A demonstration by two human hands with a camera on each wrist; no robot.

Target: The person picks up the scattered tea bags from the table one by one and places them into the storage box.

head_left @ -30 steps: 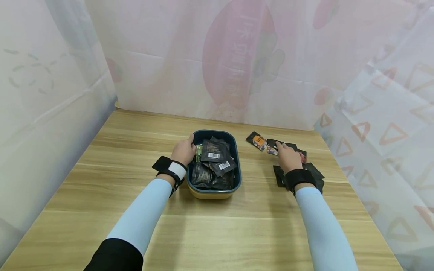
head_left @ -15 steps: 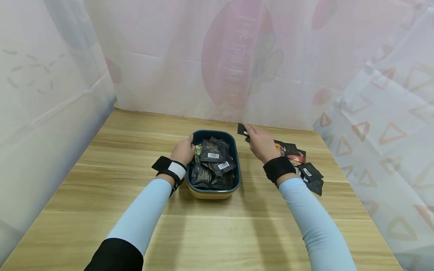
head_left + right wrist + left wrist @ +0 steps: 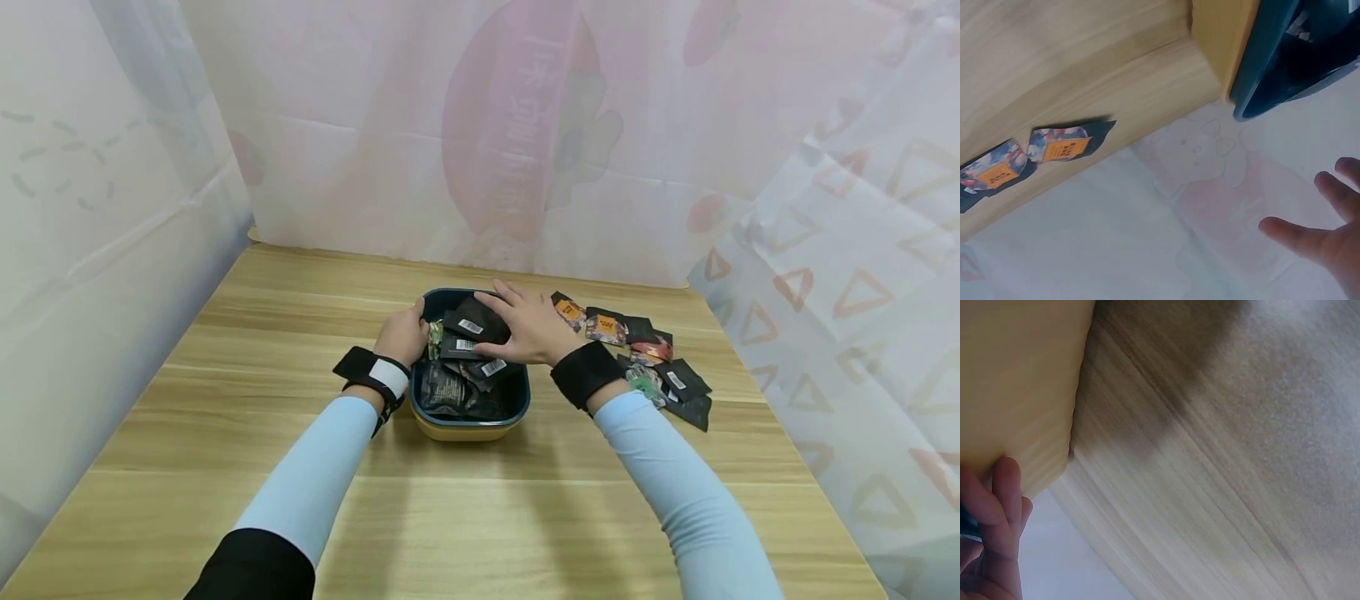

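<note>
Head view: the left hand [image 3: 406, 333] grips the left rim of the dark blue tray [image 3: 521, 398], fingers curled over the edge. The right hand [image 3: 527, 327] is over the tray with fingers spread and nearly straight, resting on a black sachet [image 3: 480, 319] at the top of the heap; the sachet lies under the fingers and is not pinched. More sachets [image 3: 465, 379] fill the tray almost to the rim. A loose group of sachets [image 3: 645, 358] lies on the wooden table [image 3: 480, 517] just right of the tray.

Risk: the heap is high and the foil packs look slick. A sachet released near the rim is likely to slide off and fall outside. Pressing down unevenly could push other packs over the edge or tilt the tray if the left hand loosens.
</note>
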